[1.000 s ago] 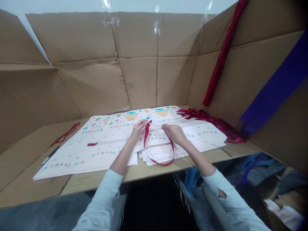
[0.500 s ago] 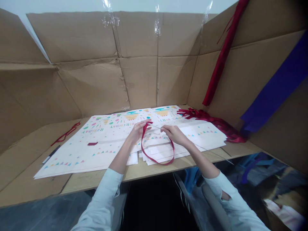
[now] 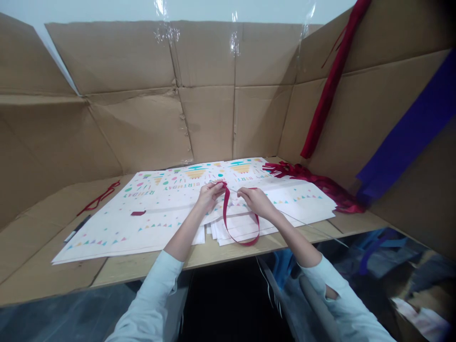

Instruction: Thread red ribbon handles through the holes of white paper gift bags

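Note:
My left hand [image 3: 211, 195] pinches one end of a dark red ribbon [image 3: 227, 223] near the tip of a thin rod [image 3: 320, 231]. The ribbon hangs down in a loop over the front edge of the papers and rises again toward my right hand [image 3: 257, 199]. That hand is closed on the thin rod, which runs back under the right wrist past the table edge. Below both hands lie white printed sheets [image 3: 117, 223] with coloured triangles and lettering. A short dark red ribbon piece [image 3: 138, 213] rests on them at the left.
Red ribbon strips [image 3: 317, 179] are heaped at the right. A thin red loop [image 3: 99, 197] and a marker [image 3: 76, 229] lie at the left. Cardboard walls [image 3: 206, 118] enclose the table [image 3: 142, 267]. Red [image 3: 329, 90] and blue [image 3: 402, 137] strips hang on the right wall.
The ribbon at my left hand has shifted right along the rod, and its loop has narrowed. My left fingers have closed more tightly around it. The view has moved slightly.

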Demonstrator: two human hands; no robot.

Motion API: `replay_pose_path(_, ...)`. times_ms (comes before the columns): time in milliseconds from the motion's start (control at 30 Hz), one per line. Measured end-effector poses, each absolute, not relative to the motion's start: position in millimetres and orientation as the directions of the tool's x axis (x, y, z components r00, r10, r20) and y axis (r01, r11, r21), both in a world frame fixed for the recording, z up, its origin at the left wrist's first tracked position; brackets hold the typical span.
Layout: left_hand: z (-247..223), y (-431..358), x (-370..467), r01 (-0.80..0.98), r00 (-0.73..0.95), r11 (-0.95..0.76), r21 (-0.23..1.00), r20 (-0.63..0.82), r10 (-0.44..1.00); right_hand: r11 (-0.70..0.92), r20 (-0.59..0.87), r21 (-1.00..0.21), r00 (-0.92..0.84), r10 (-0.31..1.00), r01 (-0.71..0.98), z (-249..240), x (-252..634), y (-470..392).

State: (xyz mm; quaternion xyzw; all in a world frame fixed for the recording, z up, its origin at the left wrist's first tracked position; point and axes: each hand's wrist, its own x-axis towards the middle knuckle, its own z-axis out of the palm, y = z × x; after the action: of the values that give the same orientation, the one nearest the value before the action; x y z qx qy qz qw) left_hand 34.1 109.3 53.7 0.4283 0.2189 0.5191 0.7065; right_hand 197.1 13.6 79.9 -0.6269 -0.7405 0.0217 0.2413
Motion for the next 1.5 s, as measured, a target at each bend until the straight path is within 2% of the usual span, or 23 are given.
replay_pose_path(100,54,107,36,-0.555,0.364,0.077,0.828,0.158,0.918,0.228,0.349,-0.351,-0.099,0.932,0.908,81,195,13)
replay_pose_path(200,52,104,37,-0.539,0.368,0.059,0.840,0.172,0.914,0.321,0.463,-0.408,-0.110,0.880,0.855,83,192,16)
replay_pose_path(267,51,100,38,-0.491,0.403,0.099,0.866,0.125,0.906,0.366,0.531,-0.437,-0.093,0.842,0.821,83,188,19)
replay_pose_path(400,50,95,39,-0.414,0.487,0.167,0.895,0.063,0.871,0.391,0.575,-0.484,-0.053,0.817,0.783,83,182,25)
replay_pose_path(467,49,95,40,-0.431,0.501,0.147,0.890,0.100,0.860,0.404,0.560,-0.564,-0.025,0.828,0.720,83,183,27)
replay_pose_path(567,50,95,40,-0.396,0.516,0.099,0.913,0.132,0.846,0.363,0.457,-0.715,0.006,0.889,0.597,85,190,28)
replay_pose_path(633,53,94,41,-0.300,0.514,-0.016,0.954,0.176,0.839,0.325,0.394,-0.762,0.004,0.919,0.560,90,198,30)
replay_pose_path(700,55,94,43,-0.139,0.515,-0.215,0.967,0.256,0.818,0.279,0.352,-0.792,0.033,0.936,0.543,98,208,32)
replay_pose_path(767,54,95,46,0.082,0.531,-0.444,0.892,0.338,0.777,0.207,0.300,-0.836,0.107,0.948,0.508,109,220,35)
replay_pose_path(833,50,95,50,0.330,0.556,-0.619,0.712,0.384,0.738,0.116,0.232,-0.873,0.194,0.953,0.474,122,232,38)
replay_pose_path(933,39,93,56,0.600,0.630,-0.697,0.391,0.306,0.714,-0.025,0.109,-0.868,0.241,0.964,0.495,139,248,43)
replay_pose_path(1033,31,86,59,0.687,0.655,-0.693,0.219,0.229,0.721,-0.148,-0.026,-0.805,0.215,0.976,0.575,146,259,48)
replay_pose_path(1133,25,77,59,0.724,0.631,-0.674,0.144,0.254,0.733,-0.243,-0.150,-0.713,0.196,0.969,0.658,145,262,49)
replay_pose_path(1267,16,60,56,0.722,0.627,-0.680,0.131,0.292,0.722,-0.322,-0.283,-0.637,0.176,0.943,0.700,138,262,50)
replay_pose_path(1500,4,33,45,0.687,0.635,-0.717,0.118,0.382,0.672,-0.349,-0.390,-0.556,0.133,0.911,0.754,127,265,53)
